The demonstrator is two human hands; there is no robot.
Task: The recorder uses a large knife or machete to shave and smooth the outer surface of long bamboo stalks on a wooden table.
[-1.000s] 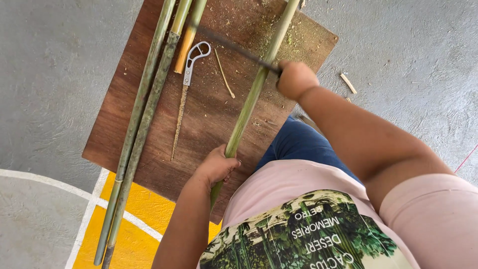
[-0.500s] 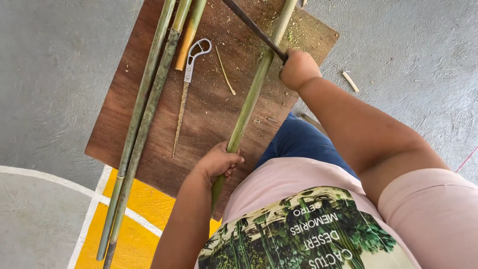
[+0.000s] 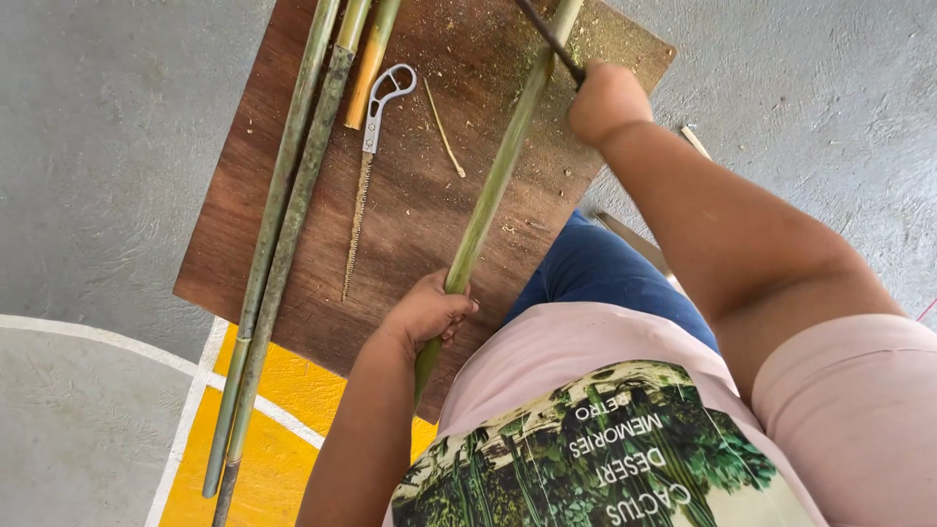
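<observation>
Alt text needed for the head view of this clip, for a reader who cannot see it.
Seen from above, a person's left hand grips a green bamboo pole lying on a brown wooden board, while the right hand holds a dark saw blade across it. A spare handsaw and more bamboo poles lie alongside.

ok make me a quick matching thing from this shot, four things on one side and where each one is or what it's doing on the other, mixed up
Things:
1. left hand
2. right hand
3. small saw
4. two long bamboo poles

Places or states:
A. lying loose on the brown board, touched by no hand
B. gripping the near end of the green bamboo stalk
C. side by side along the board's left edge, ends sticking out over the yellow floor patch
D. closed on the handle of a dark blade laid across the stalk

Pairs: 1-B, 2-D, 3-A, 4-C
</observation>
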